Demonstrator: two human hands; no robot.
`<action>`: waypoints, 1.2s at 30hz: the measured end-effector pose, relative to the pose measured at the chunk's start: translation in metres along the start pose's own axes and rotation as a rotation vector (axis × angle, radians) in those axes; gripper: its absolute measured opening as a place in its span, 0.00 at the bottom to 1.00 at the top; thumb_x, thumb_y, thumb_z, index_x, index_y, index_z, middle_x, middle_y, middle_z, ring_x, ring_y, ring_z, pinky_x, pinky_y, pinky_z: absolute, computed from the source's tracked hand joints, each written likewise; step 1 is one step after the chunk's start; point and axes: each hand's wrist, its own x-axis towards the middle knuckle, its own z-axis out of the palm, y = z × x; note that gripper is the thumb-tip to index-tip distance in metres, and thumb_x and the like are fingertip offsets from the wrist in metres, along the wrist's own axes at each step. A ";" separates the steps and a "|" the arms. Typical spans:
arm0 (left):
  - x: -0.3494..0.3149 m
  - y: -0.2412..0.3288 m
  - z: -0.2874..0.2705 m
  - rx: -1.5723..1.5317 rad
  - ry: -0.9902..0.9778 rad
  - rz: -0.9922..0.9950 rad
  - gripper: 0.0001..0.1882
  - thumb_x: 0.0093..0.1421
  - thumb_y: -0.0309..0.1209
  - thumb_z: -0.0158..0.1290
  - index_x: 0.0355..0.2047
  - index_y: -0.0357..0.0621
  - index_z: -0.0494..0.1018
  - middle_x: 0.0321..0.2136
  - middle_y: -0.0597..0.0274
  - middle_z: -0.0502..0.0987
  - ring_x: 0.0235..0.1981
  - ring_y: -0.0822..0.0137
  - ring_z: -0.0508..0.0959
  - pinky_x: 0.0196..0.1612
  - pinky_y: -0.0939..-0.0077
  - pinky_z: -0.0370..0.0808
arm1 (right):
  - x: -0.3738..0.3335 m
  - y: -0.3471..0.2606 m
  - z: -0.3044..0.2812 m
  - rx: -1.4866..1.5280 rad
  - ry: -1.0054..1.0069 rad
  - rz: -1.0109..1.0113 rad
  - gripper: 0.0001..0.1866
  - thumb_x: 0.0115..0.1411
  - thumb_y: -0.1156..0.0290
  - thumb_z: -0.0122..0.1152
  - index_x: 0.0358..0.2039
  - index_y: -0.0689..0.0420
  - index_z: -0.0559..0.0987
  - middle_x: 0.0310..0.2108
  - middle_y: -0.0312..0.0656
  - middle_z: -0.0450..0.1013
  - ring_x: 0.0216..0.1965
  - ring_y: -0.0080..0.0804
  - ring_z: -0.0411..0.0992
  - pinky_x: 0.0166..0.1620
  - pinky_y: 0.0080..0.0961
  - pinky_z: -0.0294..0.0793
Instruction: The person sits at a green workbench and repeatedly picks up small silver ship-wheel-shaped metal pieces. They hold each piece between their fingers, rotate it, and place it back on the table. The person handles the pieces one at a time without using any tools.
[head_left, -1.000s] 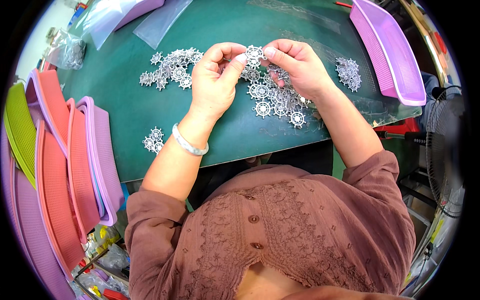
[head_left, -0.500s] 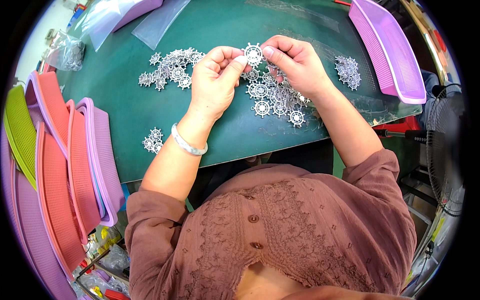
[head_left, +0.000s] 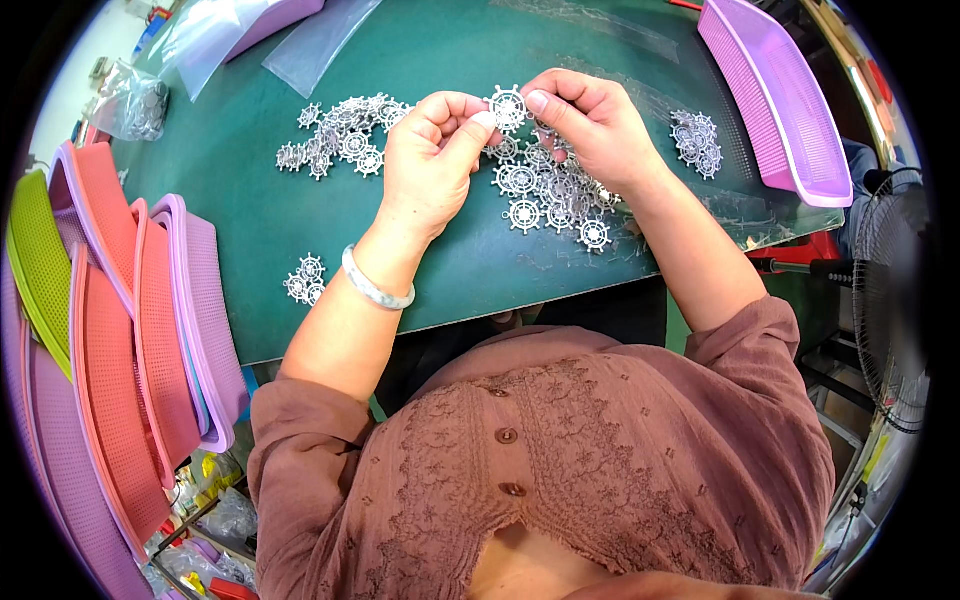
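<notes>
Between my two hands, above the green table, is a silvery ship's-wheel charm (head_left: 507, 108). My left hand (head_left: 435, 150) pinches its left edge between thumb and fingers. On its right edge, the thumb and fingers of my right hand (head_left: 590, 125) are closed. Below my right hand lies a pile of the same wheel charms (head_left: 545, 195), partly covered by the fingers. A second heap of charms (head_left: 350, 135) spreads out left of my left hand. Near my left forearm sits a small cluster of charms (head_left: 306, 281); another little cluster (head_left: 697, 145) lies to the right.
A purple basket (head_left: 775, 110) stands at the table's right edge. Stacked pink, purple and green baskets (head_left: 150, 300) crowd the left side. Clear plastic bags (head_left: 320, 45) and a filled bag (head_left: 135, 105) lie at the far left. A fan (head_left: 885, 300) is at the right.
</notes>
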 end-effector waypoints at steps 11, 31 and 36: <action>0.000 -0.001 0.000 -0.006 -0.007 0.001 0.05 0.55 0.26 0.50 0.32 0.41 0.69 0.23 0.65 0.74 0.18 0.83 0.65 0.20 0.92 0.59 | 0.000 0.000 0.000 0.011 0.000 0.006 0.09 0.56 0.69 0.53 0.33 0.61 0.75 0.21 0.29 0.67 0.19 0.11 0.61 0.20 0.09 0.63; -0.002 0.003 0.001 -0.084 0.000 0.018 0.03 0.55 0.24 0.49 0.30 0.39 0.70 0.23 0.64 0.74 0.19 0.81 0.68 0.21 0.90 0.64 | -0.001 -0.005 -0.002 -0.217 0.043 -0.173 0.06 0.53 0.73 0.56 0.30 0.61 0.76 0.23 0.33 0.69 0.22 0.15 0.64 0.23 0.13 0.64; 0.005 0.001 -0.005 -0.394 -0.022 -0.152 0.04 0.54 0.24 0.51 0.31 0.41 0.69 0.23 0.65 0.73 0.19 0.78 0.68 0.21 0.87 0.64 | 0.002 -0.002 -0.002 -0.391 0.018 -0.543 0.03 0.49 0.78 0.57 0.27 0.62 0.76 0.26 0.35 0.69 0.27 0.19 0.66 0.29 0.15 0.65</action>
